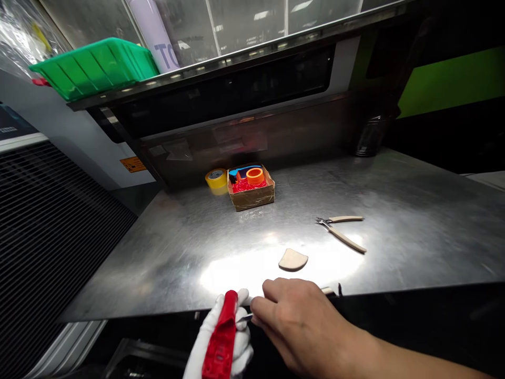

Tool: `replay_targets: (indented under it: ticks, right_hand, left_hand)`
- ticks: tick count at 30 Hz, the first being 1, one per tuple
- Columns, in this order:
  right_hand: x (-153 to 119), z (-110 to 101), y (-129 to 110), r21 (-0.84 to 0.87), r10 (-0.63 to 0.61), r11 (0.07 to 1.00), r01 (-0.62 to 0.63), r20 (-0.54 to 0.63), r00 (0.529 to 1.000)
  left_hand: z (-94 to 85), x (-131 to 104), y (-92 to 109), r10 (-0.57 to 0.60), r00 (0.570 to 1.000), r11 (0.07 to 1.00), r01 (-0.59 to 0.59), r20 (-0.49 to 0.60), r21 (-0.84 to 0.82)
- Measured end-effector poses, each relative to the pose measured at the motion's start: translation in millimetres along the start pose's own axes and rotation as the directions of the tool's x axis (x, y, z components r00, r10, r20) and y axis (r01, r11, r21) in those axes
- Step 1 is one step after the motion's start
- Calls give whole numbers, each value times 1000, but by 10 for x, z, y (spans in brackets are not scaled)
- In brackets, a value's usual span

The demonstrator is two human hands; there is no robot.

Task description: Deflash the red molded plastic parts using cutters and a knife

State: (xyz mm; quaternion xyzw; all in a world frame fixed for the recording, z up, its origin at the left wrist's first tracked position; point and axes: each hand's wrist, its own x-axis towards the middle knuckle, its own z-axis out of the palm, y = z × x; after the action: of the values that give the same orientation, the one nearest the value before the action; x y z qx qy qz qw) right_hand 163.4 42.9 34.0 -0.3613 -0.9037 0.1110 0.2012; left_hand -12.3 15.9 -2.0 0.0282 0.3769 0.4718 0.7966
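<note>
My left hand [240, 345], in a white glove, is wrapped round a red part [221, 339] near the table's front edge. Just to its right, my bare right hand [294, 316] is closed on a thin tool, whose metal tip [246, 317] points at the red part; a pale end of it [327, 290] shows beyond the knuckles. Most of the tool is hidden by the fingers. Beyond my right hand a beige fan-shaped piece [293, 259] lies flat on the metal table [177, 263]. Cutting pliers with beige handles [347, 239] rest open farther right.
A small cardboard box [252, 199] holds red and blue items and an orange ring. Yellow tape [216, 179] sits beside it. Above, a shelf carries a green bin [98, 68] and a lilac cylinder [155, 34]. A dark bottle [370, 136] stands at the back right.
</note>
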Motion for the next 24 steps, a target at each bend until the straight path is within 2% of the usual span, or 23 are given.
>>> replay_targets:
  ticks: [3,15,24]
  right_hand:
    - [18,-46,-20,-44,-25,999,25,3,1000]
    - [42,-97,26,-75,-27,997,27,-9,1000]
    - [53,-87,13,-75,-44,996,44,7,999]
  left_hand:
    - [-40,36,11,2,999,998,-5,50,58]
    - [-41,-84,25,117,988,976,-132,96,174]
    - [-30,-75,10,77,995,986,-86,60,146]
